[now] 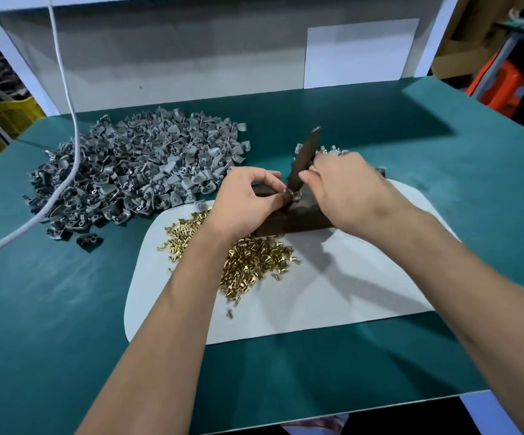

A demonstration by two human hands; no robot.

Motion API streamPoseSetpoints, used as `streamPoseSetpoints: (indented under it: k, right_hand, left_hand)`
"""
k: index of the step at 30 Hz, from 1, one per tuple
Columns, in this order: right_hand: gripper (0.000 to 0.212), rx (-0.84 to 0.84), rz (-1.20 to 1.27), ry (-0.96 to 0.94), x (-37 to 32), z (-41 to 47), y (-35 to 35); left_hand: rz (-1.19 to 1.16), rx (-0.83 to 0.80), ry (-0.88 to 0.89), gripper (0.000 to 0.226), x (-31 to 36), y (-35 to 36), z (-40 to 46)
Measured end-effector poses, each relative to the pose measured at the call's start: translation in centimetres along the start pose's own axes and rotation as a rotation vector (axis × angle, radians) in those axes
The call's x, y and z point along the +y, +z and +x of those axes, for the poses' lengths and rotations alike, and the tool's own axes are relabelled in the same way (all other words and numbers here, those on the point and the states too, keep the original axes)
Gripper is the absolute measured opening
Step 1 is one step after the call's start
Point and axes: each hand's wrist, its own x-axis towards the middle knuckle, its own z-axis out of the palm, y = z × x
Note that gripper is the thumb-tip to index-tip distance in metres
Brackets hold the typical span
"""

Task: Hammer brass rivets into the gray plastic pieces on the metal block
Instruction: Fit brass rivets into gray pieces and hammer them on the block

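A dark metal block (298, 219) lies on a white mat (333, 287) at the middle of the table. My left hand (248, 199) pinches a small gray plastic piece (289, 193) on top of the block. My right hand (345, 189) grips a dark metal bar (306, 158) used as a hammer, its lower end down on that piece. Loose brass rivets (248, 259) lie heaped on the mat in front of the block, partly under my left forearm.
A large pile of gray plastic pieces (135, 171) covers the green table (50, 309) at the left. A smaller heap of pieces (333, 150) shows behind my right hand. A white cable (65, 89) hangs down over the left pile. A white backboard (191, 51) closes the rear.
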Motion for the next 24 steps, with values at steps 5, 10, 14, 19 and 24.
streamPoseSetpoints:
  k: [5, 10, 14, 19, 24]
  right_hand:
    - [0.027, 0.168, 0.066, 0.096, 1.0, 0.5, -2.0]
    - [0.031, -0.09, -0.062, -0.03, -0.1, 0.0, -0.9]
    - [0.036, 0.13, 0.119, 0.045, 1.1, 1.1, -1.9]
    - [0.024, -0.023, 0.048, 0.09, 0.3, 0.7, 0.0]
    - [0.042, -0.06, 0.157, 0.106, 2.4, 1.2, -1.2]
  left_hand:
    - [0.027, -0.001, 0.0, 0.007, -0.1, 0.0, 0.1]
    - [0.005, 0.01, -0.002, 0.01, 0.0, -0.1, 0.1]
    - [0.037, 0.007, 0.008, 0.006, -0.1, -0.1, 0.0]
    - [-0.065, 0.01, 0.011, 0.011, 0.1, 0.0, -0.1]
    - [0.059, 0.03, 0.055, 0.015, 0.3, 0.1, 0.0]
